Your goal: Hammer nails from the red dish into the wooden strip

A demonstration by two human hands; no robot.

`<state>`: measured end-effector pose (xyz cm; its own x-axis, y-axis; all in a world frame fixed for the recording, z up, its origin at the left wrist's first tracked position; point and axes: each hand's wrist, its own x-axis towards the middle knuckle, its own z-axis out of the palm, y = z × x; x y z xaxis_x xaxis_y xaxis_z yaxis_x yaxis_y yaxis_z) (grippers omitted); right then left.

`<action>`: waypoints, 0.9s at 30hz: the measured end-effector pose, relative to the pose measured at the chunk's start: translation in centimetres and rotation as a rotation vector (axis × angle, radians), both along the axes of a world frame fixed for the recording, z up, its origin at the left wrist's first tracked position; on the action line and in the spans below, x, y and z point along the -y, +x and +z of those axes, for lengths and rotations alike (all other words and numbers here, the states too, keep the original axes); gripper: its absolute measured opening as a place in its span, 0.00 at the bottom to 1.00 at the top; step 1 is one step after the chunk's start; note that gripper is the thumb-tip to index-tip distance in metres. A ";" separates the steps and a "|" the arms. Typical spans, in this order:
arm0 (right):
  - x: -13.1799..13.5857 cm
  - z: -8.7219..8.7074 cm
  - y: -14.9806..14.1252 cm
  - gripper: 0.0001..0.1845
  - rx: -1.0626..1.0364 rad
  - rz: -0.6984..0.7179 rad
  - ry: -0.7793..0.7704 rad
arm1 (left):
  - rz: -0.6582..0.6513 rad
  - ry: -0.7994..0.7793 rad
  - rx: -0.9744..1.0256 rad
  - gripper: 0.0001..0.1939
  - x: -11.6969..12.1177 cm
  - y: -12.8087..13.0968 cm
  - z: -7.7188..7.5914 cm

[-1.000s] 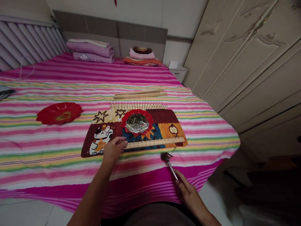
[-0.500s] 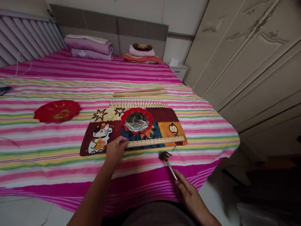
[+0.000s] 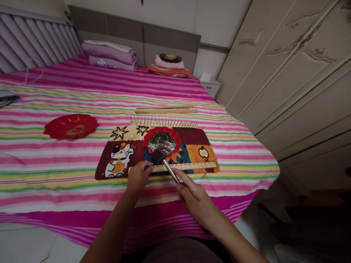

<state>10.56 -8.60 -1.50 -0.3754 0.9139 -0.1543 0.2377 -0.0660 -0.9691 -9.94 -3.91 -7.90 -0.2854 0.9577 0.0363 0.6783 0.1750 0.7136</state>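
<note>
While wooden strip (image 3: pixel 192 166) lies under pinching left hand (image 3: pixel 138 176), right hand (image 3: pixel 195 197) grips hammer (image 3: pixel 168 167).

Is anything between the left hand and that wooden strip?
Nothing visible: the left hand is at the left end of the wooden strip. Farther right, the hammer in the right hand crosses in front.

A bed (image 3: pixel 241 171) under striped cloth carries everything; a patterned mat (image 3: pixel 189 134) lies near the middle; a nail-studded wooden strip (image 3: pixel 164 122) runs along its far edge, with bare wooden sticks (image 3: pixel 167 111) just beyond; a red plate (image 3: pixel 59 128) sits left; folded purple bedding (image 3: pixel 109 54) lies far left, an orange-and-pink pile (image 3: pixel 170 67) far right.
</note>
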 end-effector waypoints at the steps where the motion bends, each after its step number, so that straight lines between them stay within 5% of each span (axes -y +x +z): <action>1: -0.4 -0.1 -0.4 0.25 0.016 0.014 0.031 | -0.001 0.005 -0.002 0.09 0.0 0.0 0.0; 7: -0.5 -0.3 -0.9 0.25 0.094 0.069 0.090 | -0.004 -0.015 -0.038 0.09 0.0 0.0 0.0; 14: 3.0 -0.5 4.0 0.26 0.185 0.055 0.023 | -0.014 -0.011 0.009 0.09 0.1 -0.1 0.2; 19: 4.8 -4.9 8.8 0.27 0.254 -0.072 -0.093 | -0.026 -0.033 0.011 0.11 -0.4 -1.1 1.4; 23: 5.2 -8.8 11.1 0.32 0.273 -0.209 -0.093 | -0.040 0.094 -0.206 0.13 -2.7 -1.0 2.8; 27: 5.1 -10.1 11.3 0.31 0.241 -0.253 -0.115 | -0.172 -0.007 -0.511 0.13 -5.7 0.4 4.3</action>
